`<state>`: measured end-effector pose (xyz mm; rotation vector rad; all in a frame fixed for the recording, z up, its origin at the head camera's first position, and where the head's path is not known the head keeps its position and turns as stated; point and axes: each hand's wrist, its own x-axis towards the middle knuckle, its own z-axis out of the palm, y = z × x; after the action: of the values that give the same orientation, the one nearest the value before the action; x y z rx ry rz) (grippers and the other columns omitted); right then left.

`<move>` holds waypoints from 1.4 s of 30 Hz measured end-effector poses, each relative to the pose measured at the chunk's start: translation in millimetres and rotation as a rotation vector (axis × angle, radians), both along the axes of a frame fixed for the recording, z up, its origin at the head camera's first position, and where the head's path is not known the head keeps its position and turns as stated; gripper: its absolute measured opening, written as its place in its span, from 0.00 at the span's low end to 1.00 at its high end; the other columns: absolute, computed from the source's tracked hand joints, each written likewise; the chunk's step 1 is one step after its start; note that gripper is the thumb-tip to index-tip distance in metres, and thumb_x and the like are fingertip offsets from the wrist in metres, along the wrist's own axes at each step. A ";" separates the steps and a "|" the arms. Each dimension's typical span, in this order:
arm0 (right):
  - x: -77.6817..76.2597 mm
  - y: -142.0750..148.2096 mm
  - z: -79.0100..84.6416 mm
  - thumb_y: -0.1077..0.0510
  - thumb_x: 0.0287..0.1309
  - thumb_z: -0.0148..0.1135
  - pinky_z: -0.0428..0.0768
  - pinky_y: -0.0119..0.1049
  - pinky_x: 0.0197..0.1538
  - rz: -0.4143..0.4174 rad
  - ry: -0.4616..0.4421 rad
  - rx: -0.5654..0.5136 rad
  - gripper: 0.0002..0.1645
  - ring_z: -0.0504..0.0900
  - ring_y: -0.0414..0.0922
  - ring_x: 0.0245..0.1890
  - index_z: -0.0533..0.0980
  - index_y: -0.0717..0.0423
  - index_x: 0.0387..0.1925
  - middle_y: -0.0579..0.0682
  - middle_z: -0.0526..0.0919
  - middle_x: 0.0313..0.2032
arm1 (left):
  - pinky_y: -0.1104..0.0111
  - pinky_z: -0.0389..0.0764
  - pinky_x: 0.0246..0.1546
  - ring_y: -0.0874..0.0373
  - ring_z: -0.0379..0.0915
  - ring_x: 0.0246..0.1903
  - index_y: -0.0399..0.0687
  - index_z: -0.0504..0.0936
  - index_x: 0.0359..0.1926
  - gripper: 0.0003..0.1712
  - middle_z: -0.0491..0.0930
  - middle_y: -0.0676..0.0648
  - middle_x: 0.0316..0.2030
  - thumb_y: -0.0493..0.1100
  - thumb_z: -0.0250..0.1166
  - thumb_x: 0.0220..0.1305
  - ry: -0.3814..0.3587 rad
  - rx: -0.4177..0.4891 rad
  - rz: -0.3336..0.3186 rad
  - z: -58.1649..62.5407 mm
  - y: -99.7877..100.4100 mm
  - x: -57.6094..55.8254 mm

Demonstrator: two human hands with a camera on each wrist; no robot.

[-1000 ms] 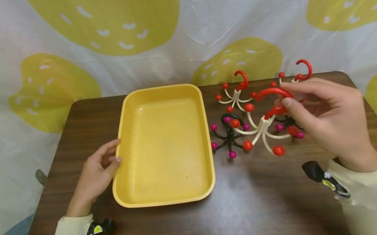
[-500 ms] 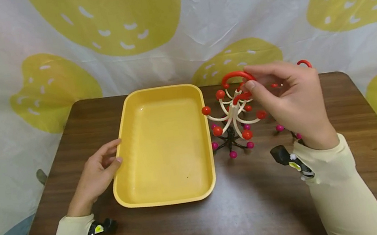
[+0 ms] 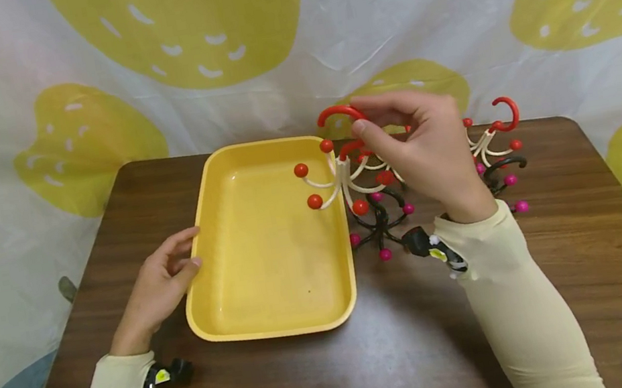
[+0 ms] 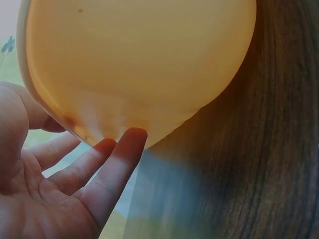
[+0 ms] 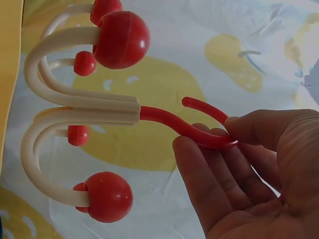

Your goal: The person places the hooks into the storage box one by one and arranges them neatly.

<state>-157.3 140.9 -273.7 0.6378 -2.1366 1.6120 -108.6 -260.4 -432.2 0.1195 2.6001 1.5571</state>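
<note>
My right hand (image 3: 421, 142) pinches the red hook end of a hanger (image 3: 343, 175) between thumb and fingers. Several cream arms curve out from its stem, each tipped with a red ball. In the head view the hanger hangs upright over the right rim of a yellow tray (image 3: 283, 329). In the right wrist view the same hanger (image 5: 89, 112) lies sideways, its red hook caught at the thumb tip. My left hand (image 3: 157, 283) rests its fingertips against the tray's left side. In the left wrist view its fingers (image 4: 112, 172) touch the tray's outer wall (image 4: 139, 64).
A black hanger with magenta balls (image 3: 379, 227) stands right of the tray. Farther right are a cream-and-red hanger (image 3: 488, 140) and another black one (image 3: 503, 174), partly hidden by my right hand. Another cream hanger behind is mostly covered. A fabric backdrop borders the brown table (image 3: 406, 369).
My right hand has carried the cream-and-red hanger leftward, from above the other hangers to the tray's right rim. The left hand and the tray have stayed put.
</note>
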 end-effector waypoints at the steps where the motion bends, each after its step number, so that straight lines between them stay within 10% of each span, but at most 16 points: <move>1: -1.9 -3.4 0.0 0.64 0.63 0.72 0.88 0.28 0.40 -0.001 -0.012 0.002 0.13 0.91 0.37 0.37 0.89 0.58 0.49 0.47 0.93 0.40 | 0.69 0.87 0.40 0.64 0.82 0.48 0.47 0.68 0.78 0.31 0.77 0.33 0.66 0.38 0.60 0.78 -0.004 0.002 -0.002 -0.1 0.0 0.0; 7: -17.5 -20.7 -10.3 0.64 0.63 0.73 0.89 0.30 0.42 0.042 -0.033 -0.003 0.13 0.91 0.35 0.37 0.88 0.62 0.49 0.61 0.92 0.42 | 0.68 0.88 0.40 0.62 0.83 0.49 0.49 0.67 0.79 0.31 0.76 0.35 0.68 0.39 0.59 0.79 -0.040 0.009 -0.008 0.4 0.6 0.7; 21: -55.9 -62.6 -39.0 0.62 0.62 0.74 0.88 0.34 0.45 0.123 -0.079 -0.019 0.14 0.91 0.40 0.37 0.89 0.61 0.49 0.58 0.93 0.42 | 0.65 0.89 0.40 0.62 0.84 0.49 0.50 0.64 0.80 0.32 0.74 0.35 0.68 0.39 0.59 0.80 -0.057 0.056 -0.034 -1.7 -3.7 0.5; 31: -79.6 -95.7 -50.7 0.65 0.63 0.73 0.89 0.35 0.43 0.197 -0.192 -0.054 0.14 0.91 0.61 0.40 0.87 0.65 0.50 0.61 0.92 0.41 | 0.65 0.90 0.41 0.49 0.84 0.53 0.50 0.64 0.80 0.32 0.74 0.35 0.68 0.39 0.58 0.80 -0.068 0.065 -0.032 -1.3 -2.8 1.2; 42: -107.2 -114.3 -71.8 0.63 0.65 0.71 0.87 0.35 0.45 0.217 -0.253 0.042 0.13 0.90 0.45 0.37 0.88 0.61 0.50 0.60 0.92 0.43 | 0.63 0.90 0.41 0.36 0.81 0.58 0.49 0.63 0.80 0.32 0.74 0.34 0.68 0.38 0.58 0.80 -0.084 0.078 -0.039 0.1 0.2 -1.9</move>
<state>-264.5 26.7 -345.6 0.7356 -2.3551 1.8525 -110.5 -260.3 -432.1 0.1080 2.4599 1.6147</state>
